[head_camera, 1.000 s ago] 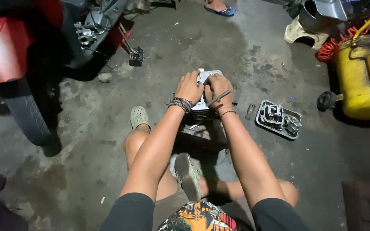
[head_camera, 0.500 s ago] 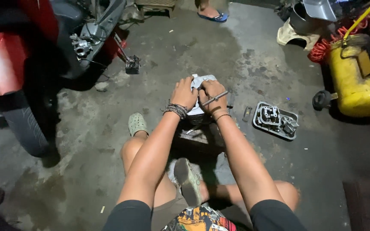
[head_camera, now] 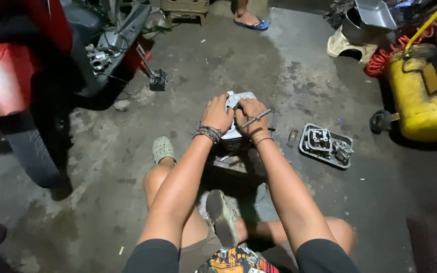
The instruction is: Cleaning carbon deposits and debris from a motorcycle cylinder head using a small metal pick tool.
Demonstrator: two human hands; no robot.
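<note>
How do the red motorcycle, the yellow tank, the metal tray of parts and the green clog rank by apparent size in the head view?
1. Red motorcycle
2. Yellow tank
3. Metal tray of parts
4. Green clog

The motorcycle and tank are cut off by the frame.

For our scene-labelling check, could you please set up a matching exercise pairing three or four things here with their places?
Things:
1. yellow compressor tank
2. grey metal tray of engine parts
3. red motorcycle
4. thin metal rod

Places:
A. far left
B. in the right hand
C. far right
D. on the floor, right of the hands

Pairs: 1-C, 2-D, 3-A, 4-B
</note>
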